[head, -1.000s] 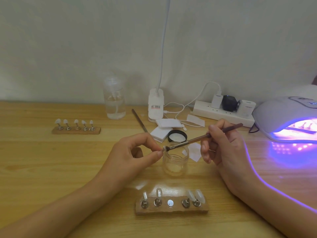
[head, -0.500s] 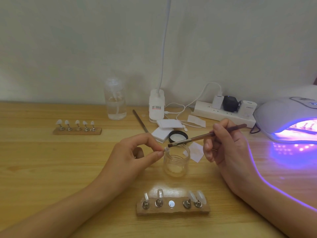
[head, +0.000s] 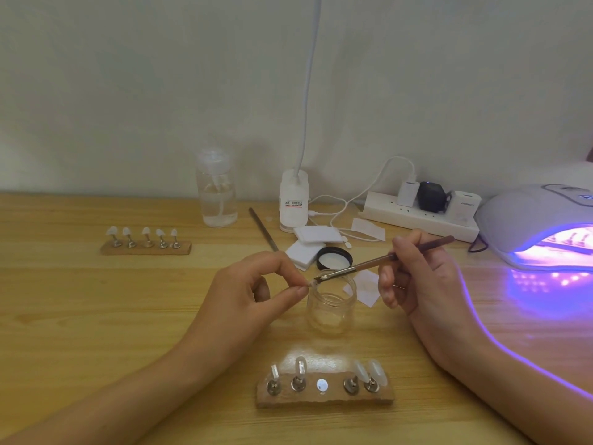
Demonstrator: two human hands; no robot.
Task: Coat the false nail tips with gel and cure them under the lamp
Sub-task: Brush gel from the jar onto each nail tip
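A home nail desk: wooden table point(head: 80, 300); glowing curing lamp point(head: 542, 226); power strip point(head: 417, 218).

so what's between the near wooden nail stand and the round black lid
A small clear glass jar stands there, open-topped, seen in the head view.

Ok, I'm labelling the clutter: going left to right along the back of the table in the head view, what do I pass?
Wooden stand with five nail tips → clear bottle → white desk-lamp base → power strip → lit curing lamp.
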